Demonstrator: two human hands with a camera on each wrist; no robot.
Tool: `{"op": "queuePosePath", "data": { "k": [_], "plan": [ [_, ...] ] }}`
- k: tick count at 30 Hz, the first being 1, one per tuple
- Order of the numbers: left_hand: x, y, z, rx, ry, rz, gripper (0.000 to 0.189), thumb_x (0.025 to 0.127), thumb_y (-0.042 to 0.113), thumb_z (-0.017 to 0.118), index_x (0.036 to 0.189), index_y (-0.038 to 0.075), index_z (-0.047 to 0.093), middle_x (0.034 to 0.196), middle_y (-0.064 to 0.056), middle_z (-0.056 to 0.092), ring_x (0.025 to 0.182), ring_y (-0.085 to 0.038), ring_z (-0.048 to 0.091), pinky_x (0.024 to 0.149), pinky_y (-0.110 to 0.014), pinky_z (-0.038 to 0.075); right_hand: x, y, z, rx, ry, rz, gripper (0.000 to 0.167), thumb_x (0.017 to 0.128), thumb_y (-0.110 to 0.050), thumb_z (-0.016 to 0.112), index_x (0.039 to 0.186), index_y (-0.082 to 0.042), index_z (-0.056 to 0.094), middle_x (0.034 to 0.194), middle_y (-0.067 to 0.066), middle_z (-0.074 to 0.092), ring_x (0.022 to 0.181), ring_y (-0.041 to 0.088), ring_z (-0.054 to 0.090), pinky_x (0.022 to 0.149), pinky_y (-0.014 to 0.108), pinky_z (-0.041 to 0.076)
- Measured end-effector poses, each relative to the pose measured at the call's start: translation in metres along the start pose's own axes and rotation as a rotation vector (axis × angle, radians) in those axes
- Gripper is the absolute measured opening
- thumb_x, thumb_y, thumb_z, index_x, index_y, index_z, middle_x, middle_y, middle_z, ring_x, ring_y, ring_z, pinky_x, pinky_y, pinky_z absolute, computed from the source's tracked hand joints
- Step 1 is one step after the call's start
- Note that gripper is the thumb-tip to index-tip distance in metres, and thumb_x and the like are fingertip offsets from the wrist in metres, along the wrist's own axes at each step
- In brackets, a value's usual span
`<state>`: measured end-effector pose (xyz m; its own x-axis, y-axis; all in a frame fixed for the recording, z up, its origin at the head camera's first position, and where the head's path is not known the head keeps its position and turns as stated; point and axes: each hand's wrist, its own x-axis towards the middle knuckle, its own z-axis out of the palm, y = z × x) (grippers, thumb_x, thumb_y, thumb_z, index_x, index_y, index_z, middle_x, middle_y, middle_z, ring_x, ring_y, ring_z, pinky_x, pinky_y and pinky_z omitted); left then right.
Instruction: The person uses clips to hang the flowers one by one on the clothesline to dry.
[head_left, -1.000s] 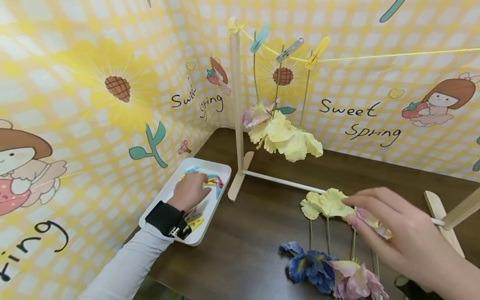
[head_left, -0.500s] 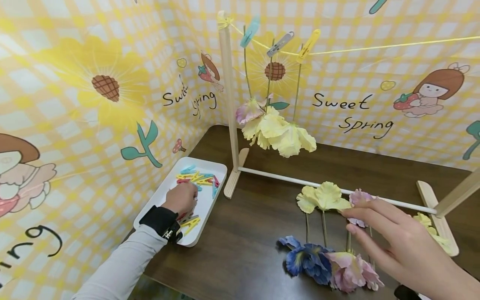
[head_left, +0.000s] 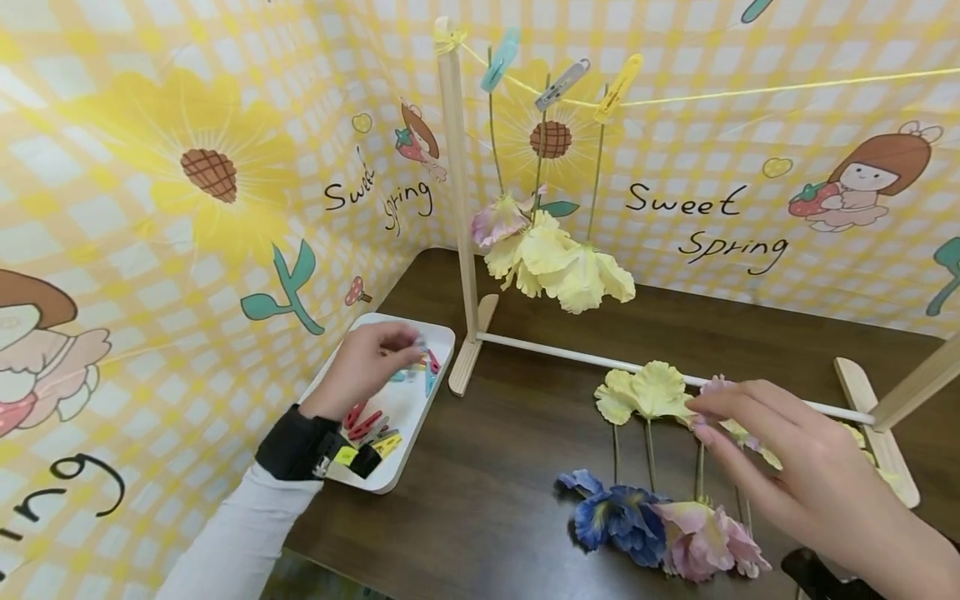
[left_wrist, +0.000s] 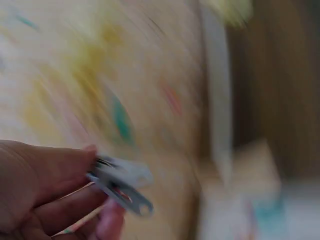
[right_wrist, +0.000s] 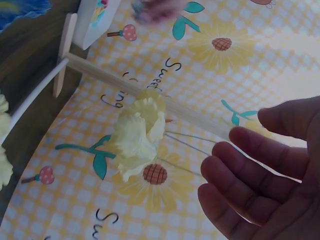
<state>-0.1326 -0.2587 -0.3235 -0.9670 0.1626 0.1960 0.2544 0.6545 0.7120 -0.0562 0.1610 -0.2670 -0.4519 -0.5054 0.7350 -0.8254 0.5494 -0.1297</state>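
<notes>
- Landmark: the wooden post [head_left: 461, 192]; we give all places from it
- Left of the post, over the white tray [head_left: 414, 407], we see the left hand [head_left: 358, 371] pinching a grey clothespin [left_wrist: 111, 185] between thumb and fingers
- Right of the post, the right hand [head_left: 798, 454] is above the loose yellow flower [head_left: 658, 388], fingers parted and gently bent; we find nothing in its grasp
- Slip risk: the clothespin is held near one end, so we think squeezing could twist it free
- Tangle risk: stems right of the post run down to the blue flower [head_left: 617, 521] and pink flower [head_left: 705, 537]; lifting one might, we judge, drag its neighbours
- Line risk: the yellow line [head_left: 750, 92] dips beside the post; we suspect a tug could loosen the hanging flowers [head_left: 581, 277]
</notes>
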Motion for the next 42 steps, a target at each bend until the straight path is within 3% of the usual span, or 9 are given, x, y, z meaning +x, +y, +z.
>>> {"op": "queuePosePath", "data": {
  "k": [5,9,17,24,27,31,34,38,42],
  "plan": [
    [-0.020,0.097,0.024,-0.526,-0.051,0.305,0.015,0.089,-0.001,0.068,0.104,-0.003,0.064,0.094,-0.014,0.068,0.083,-0.024,0.066,0.073,-0.035,0.055,0.011,-0.013,0.012,0.053,0.051,0.025,0.048,0.101,-0.047,0.046,0.108,-0.006,0.070,0.095,-0.003,0.067,0.086,0.003,0.060,0.071,0.014,0.044],
    [-0.038,0.143,0.052,-0.796,-0.168,0.534,0.018,0.090,-0.002,0.067,0.104,-0.009,0.060,0.097,-0.022,0.064,0.084,-0.022,0.064,0.076,-0.038,0.054,0.019,-0.026,0.024,0.169,0.101,-0.037,0.053,0.099,-0.045,0.052,0.118,0.004,0.064,0.095,0.004,0.068,0.090,0.010,0.062,0.083,0.014,0.043],
    [-0.042,0.166,0.087,-0.993,-0.191,0.636,0.036,0.094,0.020,0.065,0.105,-0.014,0.056,0.103,-0.031,0.056,0.088,-0.021,0.059,0.078,-0.035,0.053,0.018,-0.037,0.029,0.419,0.211,-0.116,0.044,0.094,-0.029,0.067,0.109,0.013,0.064,0.100,0.015,0.068,0.097,0.013,0.063,0.090,0.017,0.044],
    [-0.026,0.167,0.109,-0.999,-0.173,0.641,0.044,0.094,0.025,0.066,0.109,-0.015,0.054,0.104,-0.033,0.056,0.091,-0.022,0.060,0.080,-0.038,0.053,0.015,-0.032,0.019,0.356,0.272,-0.073,0.040,0.094,-0.029,0.067,0.098,0.012,0.066,0.089,0.013,0.067,0.084,0.010,0.060,0.078,0.015,0.045],
    [-0.003,0.156,0.123,-0.870,-0.160,0.532,0.034,0.093,0.016,0.068,0.111,-0.011,0.057,0.101,-0.024,0.063,0.088,-0.023,0.063,0.078,-0.037,0.054,0.012,-0.024,0.010,0.334,0.299,-0.021,0.040,0.093,-0.027,0.068,0.098,0.013,0.065,0.086,0.013,0.065,0.082,0.009,0.057,0.077,0.014,0.044],
    [0.033,0.123,0.160,-0.471,-0.247,0.143,0.012,0.090,0.013,0.071,0.091,0.001,0.069,0.076,-0.006,0.067,0.064,-0.013,0.060,0.058,-0.024,0.049,0.000,-0.012,-0.004,0.403,0.322,0.061,0.036,0.090,-0.016,0.071,0.101,0.018,0.063,0.091,0.016,0.064,0.086,0.013,0.058,0.081,0.017,0.045],
    [0.048,0.100,0.195,-0.187,-0.408,-0.114,0.030,0.090,0.025,0.073,0.071,0.002,0.070,0.058,-0.004,0.064,0.047,-0.012,0.056,0.047,-0.023,0.047,-0.009,-0.009,-0.010,0.427,0.323,0.104,0.035,0.088,-0.011,0.072,0.103,0.019,0.062,0.094,0.015,0.064,0.089,0.015,0.058,0.083,0.018,0.045],
    [0.055,0.086,0.233,-0.092,-0.522,-0.282,0.041,0.087,0.028,0.075,0.062,-0.003,0.068,0.052,-0.010,0.062,0.039,-0.016,0.058,0.043,-0.031,0.052,-0.017,-0.008,-0.014,0.387,0.329,0.128,0.037,0.088,-0.014,0.073,0.102,0.019,0.062,0.094,0.015,0.064,0.088,0.014,0.057,0.084,0.017,0.045],
    [0.057,0.083,0.253,-0.076,-0.550,-0.322,0.036,0.085,0.018,0.076,0.056,-0.003,0.067,0.048,-0.010,0.061,0.033,-0.014,0.053,0.038,-0.030,0.049,-0.021,-0.008,-0.018,0.407,0.347,0.134,0.036,0.087,-0.011,0.073,0.100,0.020,0.061,0.095,0.016,0.064,0.088,0.015,0.057,0.085,0.018,0.045]
  ]
}}
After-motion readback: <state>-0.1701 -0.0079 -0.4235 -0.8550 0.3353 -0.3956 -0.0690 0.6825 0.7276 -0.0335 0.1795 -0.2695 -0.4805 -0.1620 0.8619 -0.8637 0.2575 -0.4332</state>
